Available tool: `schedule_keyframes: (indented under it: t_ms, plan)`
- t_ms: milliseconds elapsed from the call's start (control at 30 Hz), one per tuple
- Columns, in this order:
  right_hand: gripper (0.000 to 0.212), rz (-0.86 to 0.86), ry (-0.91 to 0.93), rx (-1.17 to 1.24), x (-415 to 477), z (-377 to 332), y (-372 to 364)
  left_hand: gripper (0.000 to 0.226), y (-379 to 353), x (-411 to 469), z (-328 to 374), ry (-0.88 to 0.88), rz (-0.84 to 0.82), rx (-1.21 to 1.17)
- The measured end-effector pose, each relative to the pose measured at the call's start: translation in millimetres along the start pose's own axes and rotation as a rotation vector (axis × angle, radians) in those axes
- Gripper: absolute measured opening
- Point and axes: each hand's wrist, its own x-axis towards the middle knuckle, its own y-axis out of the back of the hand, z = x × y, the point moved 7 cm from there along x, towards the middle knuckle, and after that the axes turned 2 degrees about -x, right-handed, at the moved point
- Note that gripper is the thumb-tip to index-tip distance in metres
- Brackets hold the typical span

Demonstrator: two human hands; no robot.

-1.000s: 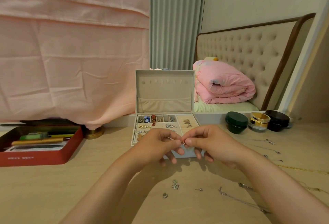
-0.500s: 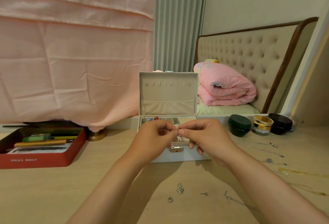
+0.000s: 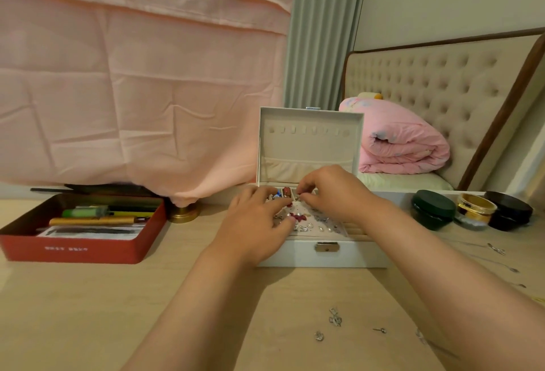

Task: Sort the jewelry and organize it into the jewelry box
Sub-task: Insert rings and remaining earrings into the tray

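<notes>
White jewelry box (image 3: 354, 254) partly filled; your left hand (image 3: 253, 223) relaxed, right hand (image 3: 333, 191) curled, hold unclear; earrings (image 3: 334, 318) wait near tabletop (image 3: 88, 311) front edge.

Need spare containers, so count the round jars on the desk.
3, in a row at right: green jar, gold jar, black jar. None seem hidden.

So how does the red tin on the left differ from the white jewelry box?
The red tin shows no lid and holds pens and papers; the jewelry box is white, its hinged lid upright, with small jewelry in compartments. The left hand and right hand reach into the jewelry box; nothing touches the red tin. Both sit open on the desk.
</notes>
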Motion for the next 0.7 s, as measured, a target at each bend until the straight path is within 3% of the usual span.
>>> schedule_keyframes:
  t_ms: [333,700]
  plan:
    - [0.018,-0.024,0.08,-0.088,8,2,-11,0.047,-6,2,-1,0.027,0.002,0.019]
    - [0.016,-0.041,0.045,-0.112,7,2,-14,0.047,-7,2,-1,0.025,0.001,0.009]
